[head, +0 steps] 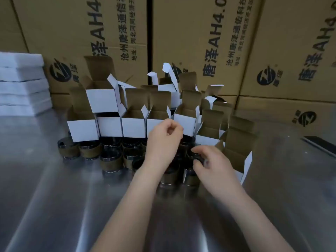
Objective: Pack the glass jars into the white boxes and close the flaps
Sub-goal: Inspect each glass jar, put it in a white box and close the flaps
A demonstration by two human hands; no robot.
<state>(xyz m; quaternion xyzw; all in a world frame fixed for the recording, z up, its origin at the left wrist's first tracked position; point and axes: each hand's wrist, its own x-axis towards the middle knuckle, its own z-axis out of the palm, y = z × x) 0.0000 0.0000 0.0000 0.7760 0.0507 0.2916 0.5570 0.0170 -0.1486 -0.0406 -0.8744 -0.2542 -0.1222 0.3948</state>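
Many small white cardboard boxes (134, 128), upright, flaps open skyward, behind squat dark glass jars (111, 161) upright on steel table (54, 197); right hand (216, 166) grips one jar (198, 159) with curled fingers; left hand (163, 140) curled, hold unclear.

A polished, reflective grey metal table (54, 206) is seen as the carrying surface. Near its middle, a tight cluster of short dark glass jars (111, 161) with tan bands is set directly on it. Some white cardboard boxes (247, 164), brown inside and with flaps raised, are stood on the table just right of the jars; others are piled on top of the jars. A stack of flat white sheets (21, 88) is laid at the far left and a dark flat strip (320, 144) at the far right. Large brown printed cartons (283, 113) are ranged along the back.
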